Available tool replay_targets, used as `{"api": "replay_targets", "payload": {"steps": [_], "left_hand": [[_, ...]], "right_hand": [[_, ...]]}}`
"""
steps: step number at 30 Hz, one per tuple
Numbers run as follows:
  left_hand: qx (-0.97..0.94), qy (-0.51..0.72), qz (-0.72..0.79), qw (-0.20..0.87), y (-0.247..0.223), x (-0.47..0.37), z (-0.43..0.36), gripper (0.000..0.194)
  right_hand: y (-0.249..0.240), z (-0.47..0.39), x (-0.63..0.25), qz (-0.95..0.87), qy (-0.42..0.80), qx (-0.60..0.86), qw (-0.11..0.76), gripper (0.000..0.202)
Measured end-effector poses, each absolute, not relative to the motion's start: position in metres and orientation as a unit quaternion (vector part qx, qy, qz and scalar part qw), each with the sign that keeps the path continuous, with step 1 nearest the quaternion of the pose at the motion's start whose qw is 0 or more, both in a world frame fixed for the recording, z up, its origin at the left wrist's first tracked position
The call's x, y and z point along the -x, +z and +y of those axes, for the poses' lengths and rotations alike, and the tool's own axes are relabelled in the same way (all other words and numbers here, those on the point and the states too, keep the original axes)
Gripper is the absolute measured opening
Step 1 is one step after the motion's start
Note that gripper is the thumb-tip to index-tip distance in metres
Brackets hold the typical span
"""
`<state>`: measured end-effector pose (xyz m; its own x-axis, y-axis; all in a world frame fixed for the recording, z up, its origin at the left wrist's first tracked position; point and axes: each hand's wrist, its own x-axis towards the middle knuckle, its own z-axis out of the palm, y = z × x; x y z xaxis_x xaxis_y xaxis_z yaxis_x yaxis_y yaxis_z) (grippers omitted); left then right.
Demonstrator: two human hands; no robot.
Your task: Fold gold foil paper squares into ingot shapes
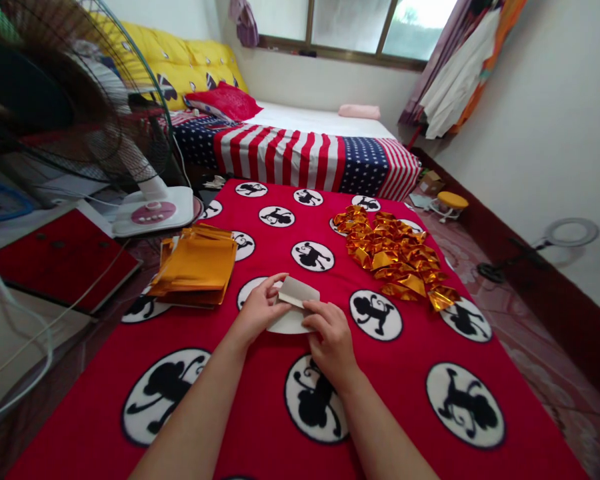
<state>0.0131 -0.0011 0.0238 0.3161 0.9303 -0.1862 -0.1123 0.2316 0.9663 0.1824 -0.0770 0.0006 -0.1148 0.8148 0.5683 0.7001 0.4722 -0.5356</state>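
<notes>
Between my two hands is a sheet of paper (300, 289), its pale side showing and its far part bent over in a fold. My left hand (260, 308) pinches the left edge, thumb on the near side and fingers behind. On the right edge, my right hand (330, 333) grips with curled fingers. To the left lies a stack of gold-orange paper sheets (200, 263), its edges uneven. Shiny gold folded paper pieces (380, 250) sit in several rows at the right. All rest on a red cloth with monkey prints (260, 413).
A standing fan (150, 210) is at the left, beside a red panel (60, 257) and loose white cables. Beyond the cloth stands a bed (300, 157) with a red pillow (225, 101). A yellow stool (453, 200) and a ring light (573, 232) are along the right wall.
</notes>
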Motion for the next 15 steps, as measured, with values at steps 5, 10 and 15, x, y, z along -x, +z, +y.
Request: {"api": "replay_targets", "payload": {"steps": [5,10,15], "left_hand": [[-0.533,0.379,0.476,0.587,0.018,-0.014,0.0,0.07],[-0.513,0.401,0.484,0.584,0.01,-0.016,0.002,0.062],[-0.431,0.463,0.46,0.624,0.009,-0.017,0.0,0.061]], "right_hand": [[-0.002,-0.076,-0.183,-0.745,0.108,0.507,0.419,0.031],[0.001,-0.074,-0.179,-0.715,0.169,0.514,0.443,0.023],[0.007,-0.059,-0.169,-0.568,0.202,0.588,0.539,0.002]]}}
